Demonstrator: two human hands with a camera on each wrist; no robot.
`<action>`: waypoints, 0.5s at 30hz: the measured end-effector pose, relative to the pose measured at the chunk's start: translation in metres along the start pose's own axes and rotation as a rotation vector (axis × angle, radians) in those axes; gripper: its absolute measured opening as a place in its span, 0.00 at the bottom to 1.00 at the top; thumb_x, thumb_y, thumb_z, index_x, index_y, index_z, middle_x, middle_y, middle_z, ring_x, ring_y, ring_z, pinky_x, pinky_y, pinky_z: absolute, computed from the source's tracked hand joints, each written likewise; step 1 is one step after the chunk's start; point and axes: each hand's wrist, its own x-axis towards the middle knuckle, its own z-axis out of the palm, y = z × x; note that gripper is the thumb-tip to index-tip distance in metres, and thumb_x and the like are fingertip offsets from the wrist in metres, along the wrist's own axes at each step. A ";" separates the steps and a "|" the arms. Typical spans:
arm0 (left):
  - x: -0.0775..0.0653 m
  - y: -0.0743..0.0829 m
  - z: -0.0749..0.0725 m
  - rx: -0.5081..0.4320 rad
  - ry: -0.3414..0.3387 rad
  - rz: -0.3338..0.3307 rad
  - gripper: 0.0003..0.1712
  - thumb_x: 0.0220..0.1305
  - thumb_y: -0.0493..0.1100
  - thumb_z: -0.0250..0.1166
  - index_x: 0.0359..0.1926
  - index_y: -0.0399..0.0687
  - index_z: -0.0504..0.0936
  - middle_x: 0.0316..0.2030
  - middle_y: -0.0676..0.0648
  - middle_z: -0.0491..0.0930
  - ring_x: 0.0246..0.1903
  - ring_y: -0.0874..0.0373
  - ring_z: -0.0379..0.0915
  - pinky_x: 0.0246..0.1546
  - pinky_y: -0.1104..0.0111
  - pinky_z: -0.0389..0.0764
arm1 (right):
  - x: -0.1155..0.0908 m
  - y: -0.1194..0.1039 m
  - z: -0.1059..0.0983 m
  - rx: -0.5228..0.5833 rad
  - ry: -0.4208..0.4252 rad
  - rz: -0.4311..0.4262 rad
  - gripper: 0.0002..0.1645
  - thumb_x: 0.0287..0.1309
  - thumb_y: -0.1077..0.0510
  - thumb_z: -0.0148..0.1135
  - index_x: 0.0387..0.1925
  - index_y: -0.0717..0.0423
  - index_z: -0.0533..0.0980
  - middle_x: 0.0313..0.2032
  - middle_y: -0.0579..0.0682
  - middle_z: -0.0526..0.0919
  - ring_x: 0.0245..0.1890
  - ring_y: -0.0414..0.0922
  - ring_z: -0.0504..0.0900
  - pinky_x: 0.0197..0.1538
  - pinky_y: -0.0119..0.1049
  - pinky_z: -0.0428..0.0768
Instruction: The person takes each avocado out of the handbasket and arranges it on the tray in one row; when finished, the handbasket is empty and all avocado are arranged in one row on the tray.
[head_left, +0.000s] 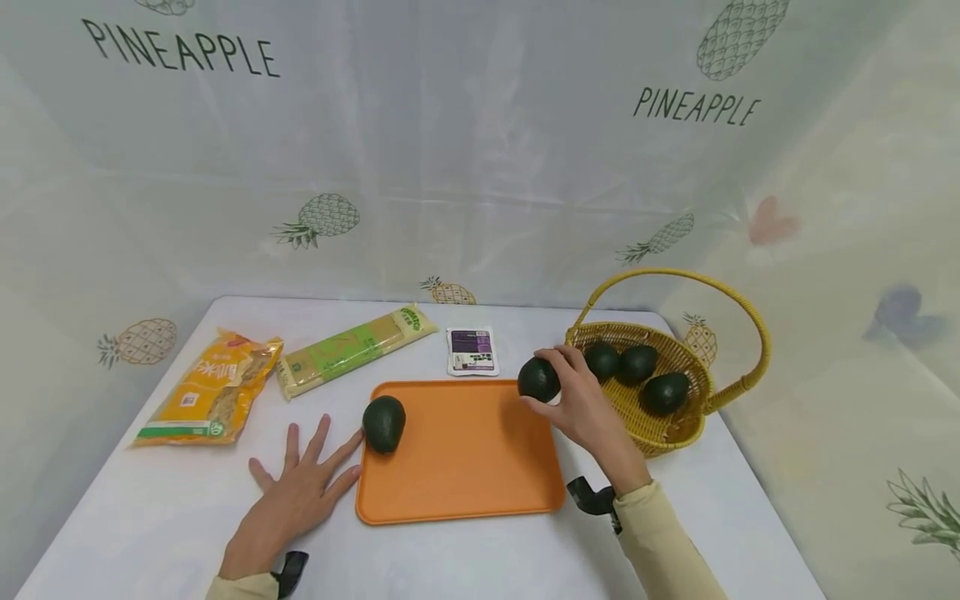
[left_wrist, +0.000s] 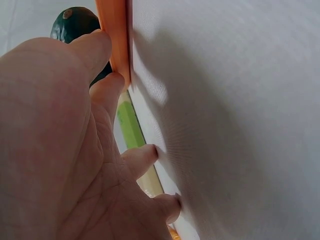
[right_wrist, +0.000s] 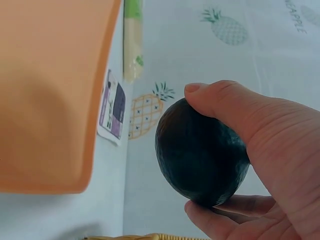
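Observation:
My right hand (head_left: 581, 404) grips a dark green avocado (head_left: 538, 380) between thumb and fingers, above the right back corner of the orange tray (head_left: 465, 450). The right wrist view shows the same avocado (right_wrist: 200, 152) held clear of the tray. A second avocado (head_left: 384, 424) lies at the tray's left end. Spread flat beside that end, my left hand (head_left: 296, 492) has its fingertips on the white table and at the tray's edge. Three more avocados (head_left: 637, 364) sit in the yellow wicker basket (head_left: 675, 433) at the right.
An orange bag of food (head_left: 213, 392) lies at the table's left, with a long green and yellow packet (head_left: 356, 348) next to it. Behind the tray is a small white and purple sachet (head_left: 472, 351). The basket's tall handle (head_left: 757, 333) arches up on the right.

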 end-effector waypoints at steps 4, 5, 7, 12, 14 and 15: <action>0.000 0.001 -0.002 -0.002 0.000 -0.001 0.43 0.76 0.74 0.53 0.83 0.65 0.63 0.87 0.33 0.33 0.80 0.17 0.15 0.55 0.22 0.00 | 0.001 -0.003 0.001 -0.008 0.004 -0.008 0.42 0.56 0.46 0.84 0.67 0.54 0.76 0.69 0.66 0.73 0.63 0.64 0.82 0.63 0.60 0.86; 0.000 0.001 -0.002 -0.004 -0.001 -0.001 0.43 0.76 0.74 0.53 0.83 0.65 0.63 0.87 0.33 0.33 0.80 0.17 0.15 0.55 0.22 0.00 | 0.002 -0.004 0.001 -0.010 0.006 -0.011 0.42 0.56 0.46 0.84 0.67 0.54 0.76 0.69 0.66 0.73 0.63 0.63 0.82 0.63 0.59 0.86; 0.000 0.002 -0.003 -0.005 -0.001 0.000 0.42 0.76 0.74 0.53 0.83 0.65 0.63 0.87 0.33 0.33 0.80 0.17 0.14 0.55 0.22 0.00 | 0.002 -0.005 0.001 -0.007 0.008 -0.016 0.42 0.56 0.45 0.84 0.67 0.54 0.76 0.68 0.65 0.74 0.61 0.62 0.83 0.63 0.58 0.87; -0.001 0.003 -0.003 -0.005 -0.008 -0.001 0.42 0.76 0.75 0.52 0.83 0.69 0.61 0.87 0.32 0.34 0.79 0.16 0.14 0.54 0.21 0.00 | 0.002 -0.007 0.006 0.010 0.005 -0.059 0.41 0.56 0.47 0.84 0.67 0.54 0.76 0.66 0.62 0.75 0.57 0.57 0.84 0.59 0.54 0.89; -0.002 0.003 -0.003 -0.010 -0.010 -0.003 0.42 0.75 0.75 0.53 0.83 0.70 0.61 0.86 0.32 0.33 0.79 0.15 0.14 0.53 0.21 0.00 | 0.002 -0.008 0.008 0.012 0.008 -0.083 0.41 0.56 0.47 0.84 0.67 0.54 0.76 0.65 0.62 0.75 0.57 0.57 0.84 0.59 0.53 0.90; -0.003 0.003 -0.003 -0.013 -0.012 -0.005 0.42 0.75 0.75 0.53 0.83 0.70 0.61 0.86 0.32 0.33 0.79 0.15 0.14 0.53 0.22 0.00 | 0.003 -0.009 0.009 0.013 0.009 -0.092 0.41 0.56 0.47 0.84 0.67 0.53 0.76 0.65 0.62 0.75 0.57 0.57 0.84 0.58 0.53 0.90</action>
